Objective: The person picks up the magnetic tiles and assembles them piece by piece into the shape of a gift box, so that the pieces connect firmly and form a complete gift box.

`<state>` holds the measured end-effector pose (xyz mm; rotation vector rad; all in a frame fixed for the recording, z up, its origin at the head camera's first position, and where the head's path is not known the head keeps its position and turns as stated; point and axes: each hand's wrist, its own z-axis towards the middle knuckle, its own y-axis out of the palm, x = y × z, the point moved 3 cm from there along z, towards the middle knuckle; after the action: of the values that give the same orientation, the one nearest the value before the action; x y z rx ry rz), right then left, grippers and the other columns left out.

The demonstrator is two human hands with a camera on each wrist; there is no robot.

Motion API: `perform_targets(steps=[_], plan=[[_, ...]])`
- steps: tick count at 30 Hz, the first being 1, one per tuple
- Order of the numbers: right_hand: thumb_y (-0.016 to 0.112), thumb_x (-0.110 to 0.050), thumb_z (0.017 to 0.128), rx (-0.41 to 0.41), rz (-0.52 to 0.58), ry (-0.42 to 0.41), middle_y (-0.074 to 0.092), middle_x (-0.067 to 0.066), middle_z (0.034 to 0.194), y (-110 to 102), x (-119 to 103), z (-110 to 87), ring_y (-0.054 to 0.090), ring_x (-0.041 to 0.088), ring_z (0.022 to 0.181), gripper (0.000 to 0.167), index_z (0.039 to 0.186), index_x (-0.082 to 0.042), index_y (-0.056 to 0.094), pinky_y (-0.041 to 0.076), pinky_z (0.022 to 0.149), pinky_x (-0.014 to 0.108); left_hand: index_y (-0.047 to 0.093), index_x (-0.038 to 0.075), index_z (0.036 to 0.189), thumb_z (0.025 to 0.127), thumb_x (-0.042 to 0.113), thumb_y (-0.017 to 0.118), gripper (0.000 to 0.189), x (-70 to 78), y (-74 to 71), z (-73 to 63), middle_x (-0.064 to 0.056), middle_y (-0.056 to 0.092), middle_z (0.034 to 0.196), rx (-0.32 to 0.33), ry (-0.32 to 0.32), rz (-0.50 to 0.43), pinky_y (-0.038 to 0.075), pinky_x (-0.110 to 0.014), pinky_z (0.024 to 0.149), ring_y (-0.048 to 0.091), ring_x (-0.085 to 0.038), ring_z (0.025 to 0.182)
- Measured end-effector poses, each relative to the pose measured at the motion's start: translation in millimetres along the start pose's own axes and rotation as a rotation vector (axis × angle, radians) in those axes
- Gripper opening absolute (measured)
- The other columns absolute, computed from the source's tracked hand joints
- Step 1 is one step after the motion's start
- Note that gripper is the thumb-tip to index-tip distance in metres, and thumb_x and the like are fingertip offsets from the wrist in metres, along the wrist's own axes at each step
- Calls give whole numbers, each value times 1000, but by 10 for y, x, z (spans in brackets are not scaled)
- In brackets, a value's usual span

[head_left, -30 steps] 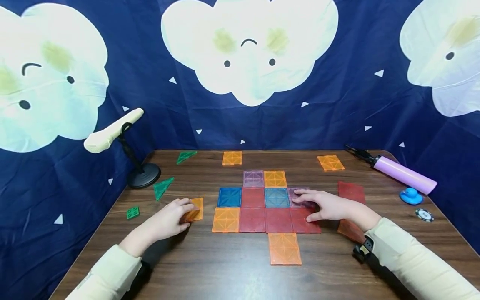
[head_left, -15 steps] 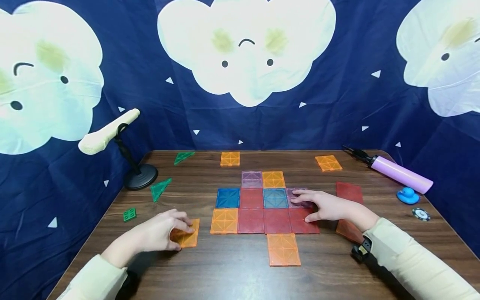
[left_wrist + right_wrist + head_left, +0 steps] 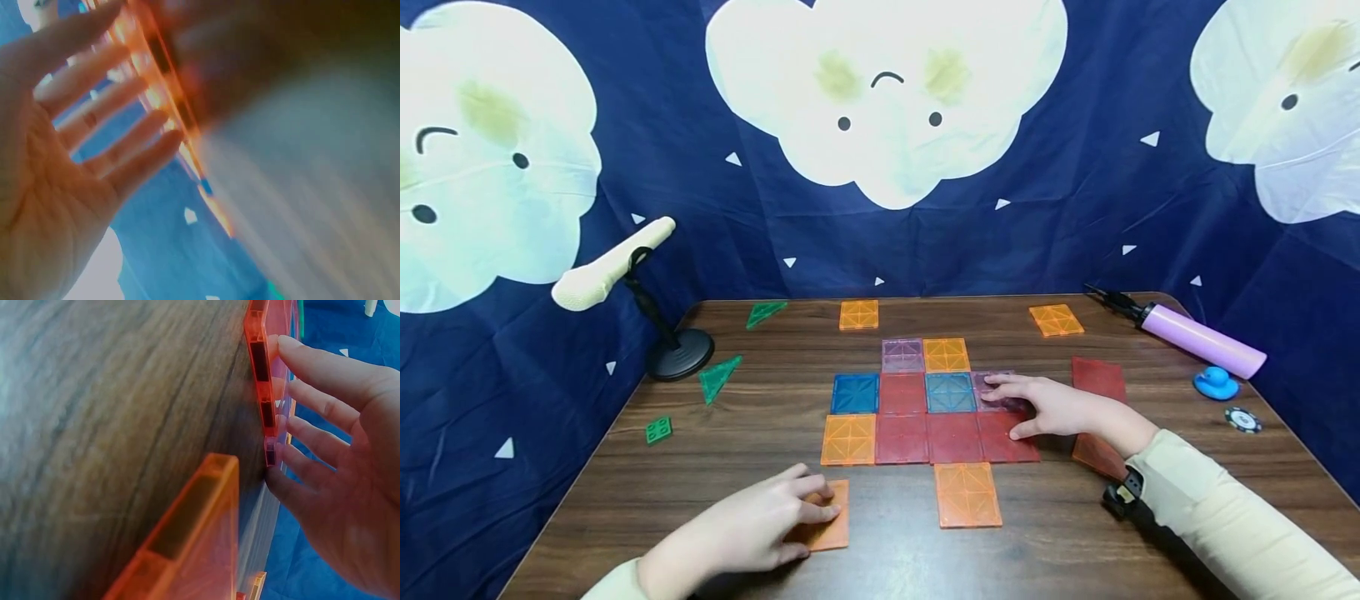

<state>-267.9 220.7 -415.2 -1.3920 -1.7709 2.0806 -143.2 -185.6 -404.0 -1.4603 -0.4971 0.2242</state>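
Note:
In the head view, my left hand (image 3: 760, 517) rests its fingertips on an orange square magnetic tile (image 3: 838, 535) lying on the near part of the table. From the left wrist view, the spread fingers of that hand (image 3: 69, 175) look fairly straight against the tile's surface. My right hand (image 3: 1052, 407) touches the right end of a flat tile layout, fingers over a purple tile (image 3: 980, 393) and thumb on a red tile (image 3: 996, 446). Its fingers (image 3: 319, 440) are extended in the right wrist view. The layout also contains blue tiles (image 3: 855, 393) and orange tiles (image 3: 848, 440).
Two red tiles (image 3: 1097, 377) lie by my right forearm. Loose orange tiles (image 3: 859, 314) and green triangle tiles (image 3: 718, 379) lie farther back. Around the sides are a black stand (image 3: 681, 354), green brick (image 3: 658, 429), purple hand pump (image 3: 1202, 337), blue duck (image 3: 1216, 383) and poker chip (image 3: 1243, 419).
My left hand has brought the orange tile nearer to me, then to the right, below the layout. My right hand has stayed in place on the tiles.

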Motion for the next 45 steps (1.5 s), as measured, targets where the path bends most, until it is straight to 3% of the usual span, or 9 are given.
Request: perform_targets(steps=[9, 19, 25, 29, 31, 34, 36, 40, 45], plan=[[77, -21, 92, -3, -4, -16, 37, 27, 156, 15, 18, 18, 34, 49, 142, 60, 145, -2, 55, 33, 108, 66, 69, 14, 126, 90, 21, 79, 39, 334, 148, 486, 1, 55, 114, 38, 81, 189, 48, -21, 77, 48, -13, 100], [77, -19, 93, -13, 13, 3, 36, 27, 157, 35, -34, 26, 33, 50, 143, 61, 146, -2, 54, 32, 109, 66, 72, 14, 124, 91, 30, 77, 37, 385, 170, 941, 0, 58, 108, -20, 85, 313, 44, -19, 71, 47, -12, 90], [76, -19, 93, -2, 10, 9, 36, 27, 157, 55, -37, 7, 31, 50, 143, 61, 146, -3, 53, 31, 109, 67, 72, 15, 113, 87, 34, 80, 33, 404, 160, 1050, 2, 57, 101, -31, 26, 262, 42, -18, 65, 45, -11, 84], [78, -16, 91, 38, -28, 47, 35, 29, 156, 67, -70, -24, 33, 51, 142, 61, 145, -1, 55, 33, 108, 66, 66, 17, 122, 87, 51, 76, 50, 403, 199, 1185, -1, 57, 114, -21, -51, 193, 50, -24, 74, 51, -15, 100], [80, -13, 89, 84, -48, 94, 35, 31, 155, 83, -101, -38, 36, 52, 140, 61, 144, -1, 56, 34, 107, 66, 60, 20, 140, 88, 61, 71, 67, 401, 225, 1265, -7, 55, 134, -53, -80, 182, 53, -35, 87, 51, -22, 118], [80, -16, 89, 174, -65, 186, 37, 33, 153, 125, -166, -78, 39, 53, 137, 61, 143, 0, 56, 36, 105, 67, 48, 29, 153, 90, 65, 66, 75, 416, 241, 1345, -13, 43, 155, -133, -107, 161, 51, -47, 97, 43, -32, 137], [78, -19, 91, 231, -28, 255, 42, 33, 150, 157, -202, -125, 42, 52, 136, 62, 144, 2, 53, 36, 106, 66, 49, 29, 153, 92, 63, 65, 71, 427, 246, 1372, -14, 41, 157, -177, -114, 156, 50, -50, 100, 41, -34, 141], [70, -26, 96, 306, 133, 374, 49, 32, 144, 198, -266, -243, 45, 49, 134, 63, 147, 4, 48, 37, 106, 64, 54, 26, 149, 95, 56, 66, 62, 435, 237, 1380, -14, 44, 155, -181, -109, 165, 51, -49, 99, 44, -35, 140], [65, -23, 100, 363, 368, 413, 46, 31, 147, 240, -323, -334, 45, 49, 133, 60, 149, 4, 43, 37, 105, 66, 49, 23, 153, 93, 58, 66, 71, 403, 212, 1382, -16, 41, 157, -187, -187, 155, 48, -48, 103, 40, -35, 143]])
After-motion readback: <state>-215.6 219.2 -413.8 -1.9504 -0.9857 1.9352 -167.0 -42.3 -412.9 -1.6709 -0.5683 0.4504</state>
